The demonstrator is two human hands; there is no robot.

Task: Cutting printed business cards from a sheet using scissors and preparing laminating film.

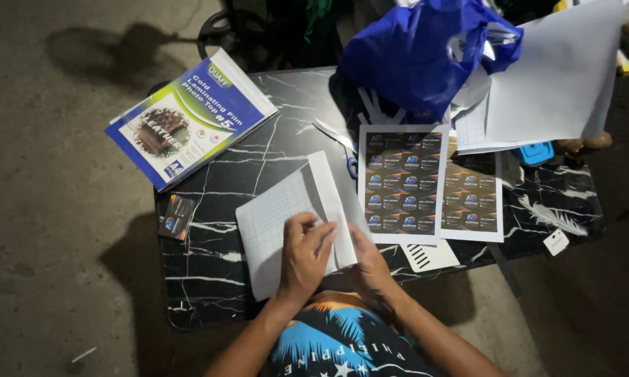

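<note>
A white gridded backing sheet (279,216) lies on the black marble-patterned table (209,265), one long edge folded up. My left hand (304,255) presses on its lower right part with fingers bent, pinching at the sheet's edge. My right hand (370,269) sits just to the right, fingers curled at the same edge of the folded strip. Beside them lie two printed sheets of dark cards: one (401,183) close by and another (471,202) further right.
A blue and white pack of laminating film (188,119) overhangs the table's far left corner. Scissors (339,143) lie in the middle. A blue bag (419,52) and large white sheets (559,77) fill the far right. A small card (177,216) rests at the left edge.
</note>
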